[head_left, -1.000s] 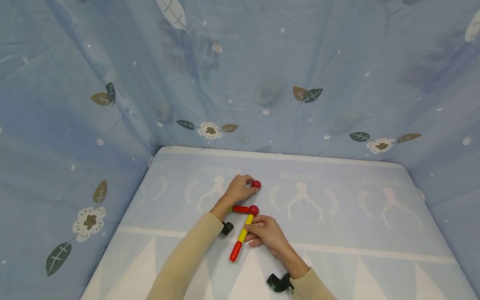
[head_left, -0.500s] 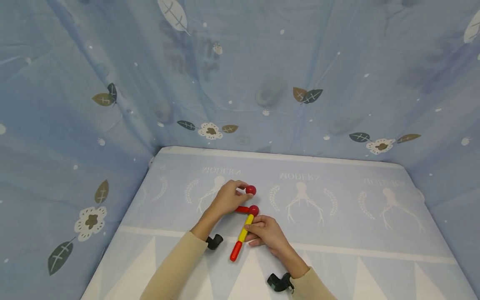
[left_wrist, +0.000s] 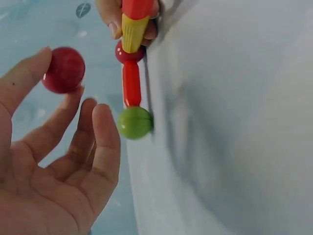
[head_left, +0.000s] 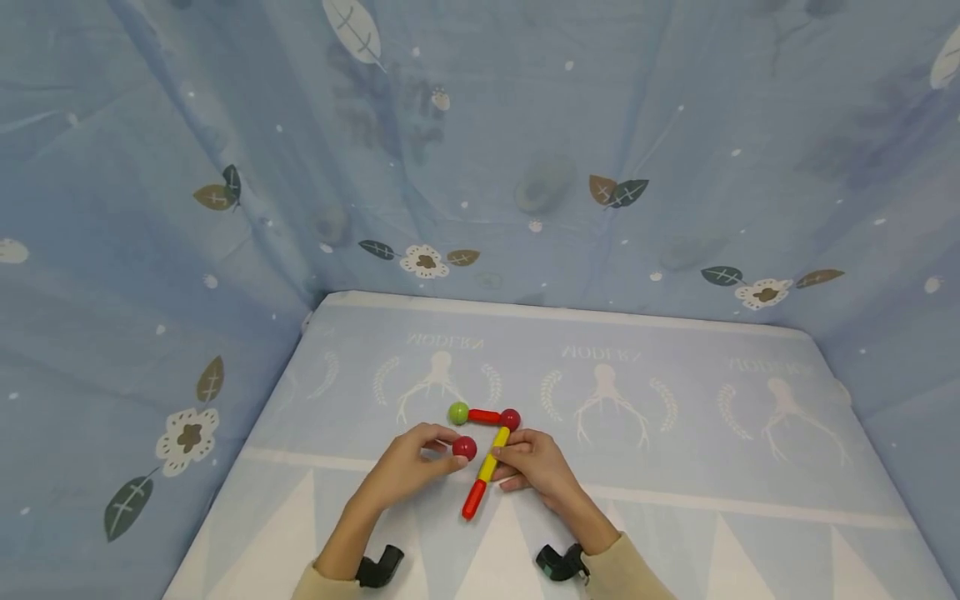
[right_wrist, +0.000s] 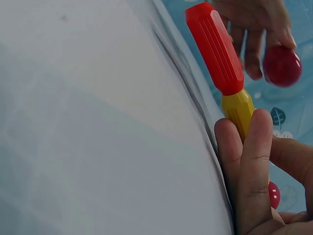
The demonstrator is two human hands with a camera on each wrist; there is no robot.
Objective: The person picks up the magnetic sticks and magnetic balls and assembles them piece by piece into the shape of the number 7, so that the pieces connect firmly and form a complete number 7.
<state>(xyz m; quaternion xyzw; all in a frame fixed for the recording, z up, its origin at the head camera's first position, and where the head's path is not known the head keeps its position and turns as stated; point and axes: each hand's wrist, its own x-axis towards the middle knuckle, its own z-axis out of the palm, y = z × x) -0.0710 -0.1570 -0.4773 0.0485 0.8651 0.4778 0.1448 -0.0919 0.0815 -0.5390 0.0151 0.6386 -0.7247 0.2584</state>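
My left hand [head_left: 408, 467] pinches a loose red ball [left_wrist: 64, 70] between thumb and finger, its other fingers spread apart. My right hand [head_left: 536, 467] holds the yellow rod [head_left: 493, 454] of a joined piece. A red rod [head_left: 474, 500] extends from the yellow one toward me. At the yellow rod's far end sits another red ball [head_left: 510, 418], from which a second red rod [left_wrist: 131, 83] runs left to a green ball [head_left: 458, 412]. In the right wrist view, fingers cover part of the yellow rod. The loose red ball is left of the yellow rod, apart from it.
A pale blue and white patterned cloth [head_left: 675, 450] covers the table. Blue curtain fabric [head_left: 525, 125] rises behind the table and at both sides. A black wrist device [head_left: 381, 567] shows at the left wrist and a similar device [head_left: 558, 563] at the right.
My left hand has come back toward me and left with the red ball, from beyond the joined piece to beside the yellow rod. The green ball is now uncovered. My right hand stays put.
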